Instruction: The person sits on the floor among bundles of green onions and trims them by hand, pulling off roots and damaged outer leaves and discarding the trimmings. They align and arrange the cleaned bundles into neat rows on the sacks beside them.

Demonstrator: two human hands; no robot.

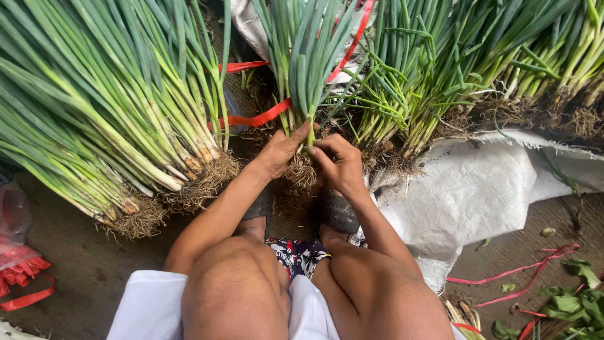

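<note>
Both hands grip one spring onion bunch (306, 75) near its roots: left hand (281, 151) closed around it, right hand (340, 165) curled against it, red ribbon (255, 118) alongside.

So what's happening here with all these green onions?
A person squats on the ground and grips a small bunch of green onions near its roots with both hands: the left hand on one side, the right hand on the other. A red ribbon runs around that bunch. A large pile of onions lies to the left, more onions lie to the right, partly on a white sack. Loose red ribbons lie on the floor.
</note>
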